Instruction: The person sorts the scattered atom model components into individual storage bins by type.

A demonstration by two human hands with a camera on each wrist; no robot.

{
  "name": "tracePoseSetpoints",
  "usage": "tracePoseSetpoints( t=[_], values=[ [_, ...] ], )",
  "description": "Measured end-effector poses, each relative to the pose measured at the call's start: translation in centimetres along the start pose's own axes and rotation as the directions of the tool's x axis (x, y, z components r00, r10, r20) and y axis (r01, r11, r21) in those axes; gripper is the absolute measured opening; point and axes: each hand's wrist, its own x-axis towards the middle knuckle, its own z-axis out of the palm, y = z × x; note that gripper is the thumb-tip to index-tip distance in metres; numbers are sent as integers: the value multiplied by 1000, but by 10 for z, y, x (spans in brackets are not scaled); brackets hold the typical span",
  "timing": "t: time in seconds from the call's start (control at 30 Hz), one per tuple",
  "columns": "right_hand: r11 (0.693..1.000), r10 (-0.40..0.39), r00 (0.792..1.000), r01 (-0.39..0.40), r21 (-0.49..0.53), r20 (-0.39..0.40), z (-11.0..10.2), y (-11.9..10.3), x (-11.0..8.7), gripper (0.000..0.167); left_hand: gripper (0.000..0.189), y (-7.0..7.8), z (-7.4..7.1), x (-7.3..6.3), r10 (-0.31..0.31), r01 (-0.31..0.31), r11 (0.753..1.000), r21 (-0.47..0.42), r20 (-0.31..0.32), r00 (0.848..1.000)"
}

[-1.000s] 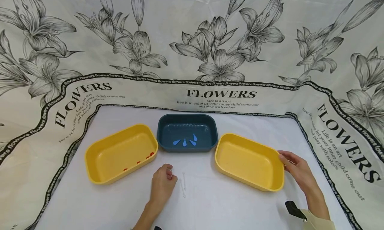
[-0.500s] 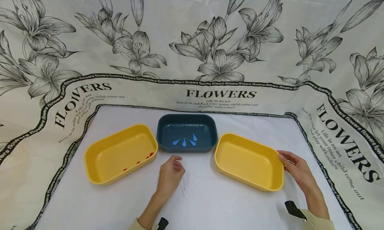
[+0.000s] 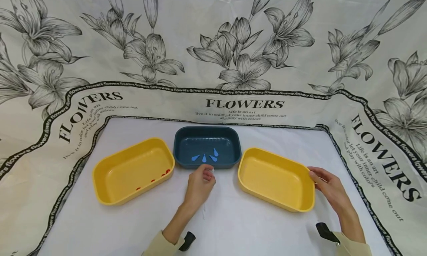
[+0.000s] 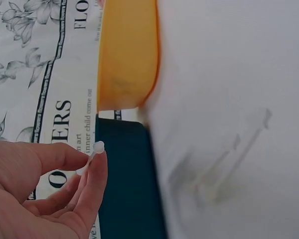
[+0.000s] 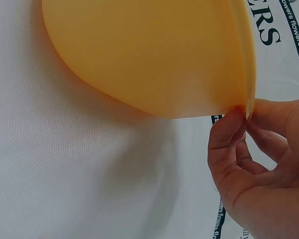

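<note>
My left hand (image 3: 200, 187) is at the front rim of the dark blue tray (image 3: 233, 144), pinching a cotton swab (image 4: 98, 147) between thumb and fingers. In the left wrist view the swab's white tip points toward the camera. Several blue drop-shaped pieces (image 3: 213, 158) lie on the tray's floor. Two more cotton swabs (image 4: 244, 152) lie on the white cloth, blurred in the left wrist view and partly hidden behind the left hand in the head view. My right hand (image 3: 328, 183) pinches the outer rim of the right yellow tray (image 5: 154, 55), whose inside shows bare.
At left stands another yellow tray (image 3: 130, 167), with several small red pieces (image 3: 168, 171) along its near side. A flower-printed cloth (image 3: 245, 74) hangs behind and around the white table cloth (image 3: 253, 230).
My left hand has moved forward and to the right with the cotton swab, from beside the loose swabs to the blue tray's front rim. My right hand keeps its hold on the yellow tray.
</note>
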Motion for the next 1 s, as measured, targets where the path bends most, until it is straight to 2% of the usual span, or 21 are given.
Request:
tracePoseSetpoints(
  t=[0.23, 0.4, 0.7, 1.0],
  values=[
    [1000, -6, 1000, 6, 1, 2, 0, 0, 0, 70, 21, 7, 9, 9, 34, -33, 999, -36, 36, 999],
    [1000, -7, 1000, 7, 5, 8, 0, 0, 1, 70, 22, 11, 16, 14, 64, -63, 998, -27, 48, 997],
    [1000, 9, 1000, -9, 5, 10, -2, 0, 1, 71, 22, 22, 27, 27, 34, -29, 999, -45, 122, 992],
    [1000, 1, 1000, -1, 4, 1, 0, 0, 1, 70, 20, 29, 39, 36, 31, -20, 998, -61, 174, 984]
  ],
)
